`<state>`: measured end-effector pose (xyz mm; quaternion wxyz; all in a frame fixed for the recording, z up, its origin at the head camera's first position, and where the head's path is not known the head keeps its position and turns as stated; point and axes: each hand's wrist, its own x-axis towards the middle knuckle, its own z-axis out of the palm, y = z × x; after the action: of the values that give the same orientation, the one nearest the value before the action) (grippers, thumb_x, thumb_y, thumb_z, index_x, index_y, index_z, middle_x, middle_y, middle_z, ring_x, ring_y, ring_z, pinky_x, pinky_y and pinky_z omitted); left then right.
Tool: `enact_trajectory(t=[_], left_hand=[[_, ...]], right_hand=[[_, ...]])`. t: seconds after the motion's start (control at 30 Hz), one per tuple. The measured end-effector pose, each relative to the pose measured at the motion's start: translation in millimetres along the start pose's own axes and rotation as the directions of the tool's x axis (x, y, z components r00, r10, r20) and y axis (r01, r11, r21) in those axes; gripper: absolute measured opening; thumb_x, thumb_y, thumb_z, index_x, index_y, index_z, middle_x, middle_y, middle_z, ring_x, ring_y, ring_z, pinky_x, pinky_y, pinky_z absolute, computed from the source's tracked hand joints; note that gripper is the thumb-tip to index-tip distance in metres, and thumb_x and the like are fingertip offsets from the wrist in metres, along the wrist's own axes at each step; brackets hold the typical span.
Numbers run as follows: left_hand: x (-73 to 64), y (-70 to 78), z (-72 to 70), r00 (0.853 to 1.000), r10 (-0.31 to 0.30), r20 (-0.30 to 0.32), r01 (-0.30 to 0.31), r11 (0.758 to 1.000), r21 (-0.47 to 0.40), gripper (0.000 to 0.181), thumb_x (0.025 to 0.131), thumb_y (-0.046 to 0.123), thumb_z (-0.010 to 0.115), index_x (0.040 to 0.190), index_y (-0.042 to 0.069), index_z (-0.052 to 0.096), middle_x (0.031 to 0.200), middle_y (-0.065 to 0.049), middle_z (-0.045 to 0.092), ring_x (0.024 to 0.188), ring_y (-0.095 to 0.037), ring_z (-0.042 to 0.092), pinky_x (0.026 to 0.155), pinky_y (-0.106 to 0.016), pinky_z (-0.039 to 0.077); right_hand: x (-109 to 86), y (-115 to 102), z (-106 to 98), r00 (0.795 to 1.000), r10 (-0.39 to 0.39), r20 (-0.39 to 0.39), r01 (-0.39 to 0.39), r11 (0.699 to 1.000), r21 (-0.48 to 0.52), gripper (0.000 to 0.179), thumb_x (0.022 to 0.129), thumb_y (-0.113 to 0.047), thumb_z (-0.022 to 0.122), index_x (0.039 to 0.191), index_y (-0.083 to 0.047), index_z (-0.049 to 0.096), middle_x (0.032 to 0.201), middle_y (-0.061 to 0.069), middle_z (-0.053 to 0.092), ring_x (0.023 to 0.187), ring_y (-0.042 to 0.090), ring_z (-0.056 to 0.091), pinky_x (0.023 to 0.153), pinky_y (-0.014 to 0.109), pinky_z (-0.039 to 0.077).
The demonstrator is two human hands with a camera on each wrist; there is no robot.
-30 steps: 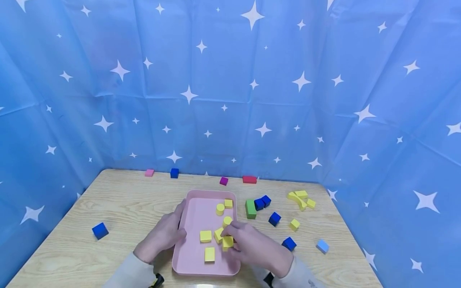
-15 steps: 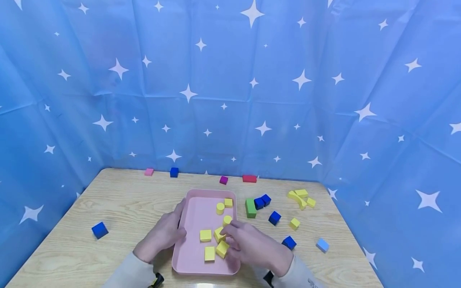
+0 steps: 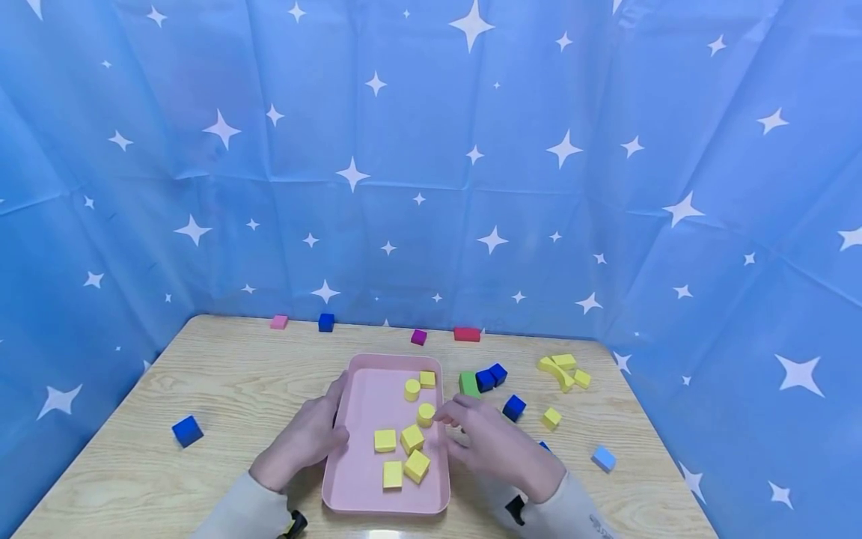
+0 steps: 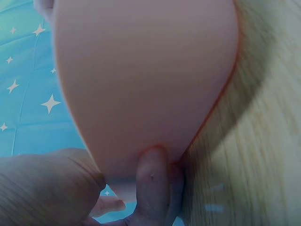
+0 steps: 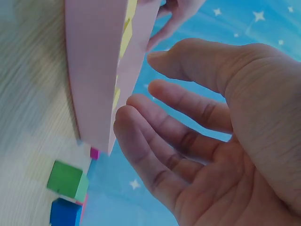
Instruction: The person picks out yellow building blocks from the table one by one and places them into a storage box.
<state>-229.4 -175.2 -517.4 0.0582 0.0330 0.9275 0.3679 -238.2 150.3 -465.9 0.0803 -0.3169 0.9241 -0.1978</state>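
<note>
A pink tray (image 3: 360, 408) lies on the table, with yellow blocks (image 3: 417, 466) in it, some square-faced and two round like short cylinders. My left hand (image 3: 306, 434) grips the tray's left side, thumb over the rim; in the left wrist view its fingers (image 4: 153, 181) press the outer wall (image 4: 146, 89). Near the tray's right rim hovers my right hand (image 3: 494, 443), fingers loosely bent and holding nothing. The right wrist view shows its thumb and fingers (image 5: 174, 134) apart, beside the tray wall (image 5: 94, 70). Part of a green block (image 3: 469, 383) is hidden behind the right hand.
Right of the tray lie dark blue cubes (image 3: 515, 407), a light blue block (image 3: 603, 459), a small yellow block (image 3: 551, 418) and a yellow cluster with an arch (image 3: 557, 373). Along the back are pink (image 3: 279, 322), blue, purple and red (image 3: 467, 335) blocks. Another blue cube (image 3: 187, 431) sits left.
A yellow block under my right fingers turned and shifted left inside the tray, and was let go. My right hand then drew back right to the rim. The left hand stayed put.
</note>
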Motion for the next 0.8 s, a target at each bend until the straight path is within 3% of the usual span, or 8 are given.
enact_trajectory(t=[0.2, 0.53, 0.8], left_hand=[[0.7, 0.5, -0.1, 1.000, -0.005, -0.002, 0.005, 1.000, 0.002, 0.103, 0.094, -0.003, 0.075, 0.184, -0.002, 0.024, 0.173, -0.031, 0.057, 0.127, -0.029, 0.072, 0.122, -0.060, 0.058], [1.0, -0.8, -0.8, 1.000, 0.009, -0.006, -0.009, 1.000, 0.002, 0.102, 0.094, -0.004, 0.075, 0.183, -0.002, 0.026, 0.172, -0.031, 0.059, 0.122, -0.029, 0.072, 0.116, -0.056, 0.060], [-0.3, -2.1, 0.6, 1.000, 0.007, -0.007, -0.007, 1.000, 0.002, 0.101, 0.095, -0.003, 0.075, 0.183, -0.003, 0.026, 0.172, -0.033, 0.057, 0.143, -0.036, 0.069, 0.128, -0.066, 0.052]], right_hand=[[-5.8, 15, -8, 0.997, 0.046, -0.056, -0.045, 0.999, 0.021, 0.033, 0.106, -0.016, 0.085, 0.138, -0.012, 0.081, 0.127, 0.004, 0.080, 0.114, 0.024, 0.077, 0.095, 0.043, 0.070], [-17.4, 51, -19, 0.986, 0.074, -0.150, -0.075, 0.997, 0.003, 0.028, 0.104, -0.011, 0.087, 0.131, -0.013, 0.082, 0.123, 0.007, 0.082, 0.108, 0.024, 0.077, 0.087, 0.032, 0.066], [-24.4, 71, -27, 0.973, 0.115, -0.198, -0.119, 0.993, -0.008, 0.028, 0.103, -0.010, 0.087, 0.131, -0.011, 0.082, 0.121, 0.006, 0.081, 0.107, 0.025, 0.076, 0.087, 0.034, 0.066]])
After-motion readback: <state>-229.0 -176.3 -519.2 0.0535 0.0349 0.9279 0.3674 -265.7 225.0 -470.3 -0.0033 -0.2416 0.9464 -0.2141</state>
